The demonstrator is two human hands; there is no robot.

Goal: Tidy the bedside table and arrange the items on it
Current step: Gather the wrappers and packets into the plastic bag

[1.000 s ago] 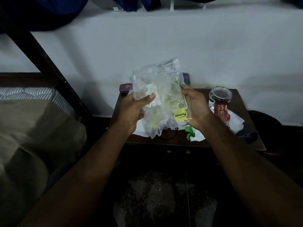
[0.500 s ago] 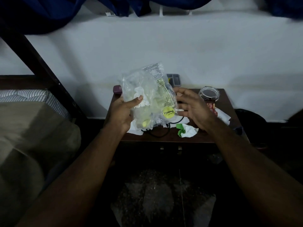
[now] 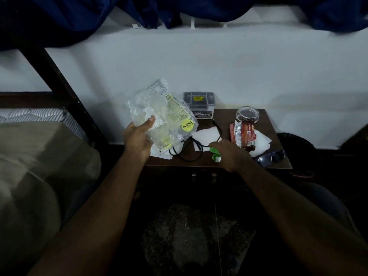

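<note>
My left hand (image 3: 138,139) holds a clear plastic bag (image 3: 164,114) with a yellow round sticker, lifted above the left end of the dark bedside table (image 3: 223,116). My right hand (image 3: 229,154) is down at the table's front edge, fingers closed around a crumpled green-and-white wrapper (image 3: 215,154). On the table lie white paper (image 3: 207,135), a black cable (image 3: 191,150), a red snack packet (image 3: 244,135), an empty glass jar (image 3: 247,114), a grey lidded box (image 3: 200,104) at the back, and dark glasses (image 3: 271,157) at the right front corner.
A bed with a striped mattress (image 3: 39,116) and beige cover (image 3: 35,166) stands to the left behind a dark slanted bed post (image 3: 59,84). Blue curtains (image 3: 79,14) hang above the white wall. More white paper (image 3: 260,141) lies under the red packet.
My right hand has let go of the clear bag and dropped to the table's front, closing on the green-and-white wrapper. The left hand keeps the bag, shifted slightly left.
</note>
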